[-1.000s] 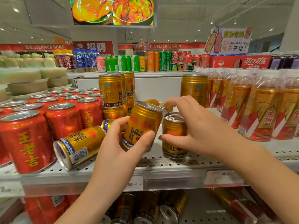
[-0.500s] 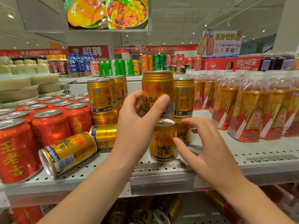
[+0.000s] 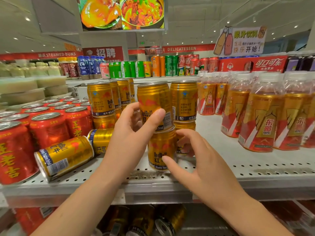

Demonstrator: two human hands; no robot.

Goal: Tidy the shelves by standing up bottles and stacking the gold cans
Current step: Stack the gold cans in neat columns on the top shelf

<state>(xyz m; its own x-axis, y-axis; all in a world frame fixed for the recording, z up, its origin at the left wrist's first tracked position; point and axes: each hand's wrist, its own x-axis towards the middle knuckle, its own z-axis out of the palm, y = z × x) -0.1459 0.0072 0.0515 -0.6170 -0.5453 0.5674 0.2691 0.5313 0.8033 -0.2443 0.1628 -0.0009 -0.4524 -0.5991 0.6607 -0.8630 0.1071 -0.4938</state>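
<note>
Left hand (image 3: 134, 133) gripped the upper gold can (image 3: 153, 97), resting on the lower gold can (image 3: 160, 145). Right hand (image 3: 201, 167) cupped the lower one on the shelf (image 3: 238, 167), thumb on label.

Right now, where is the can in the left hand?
Head view, centre: the can, gripped by the left hand, rests atop an upright gold can, left of a two-can stack.
</note>
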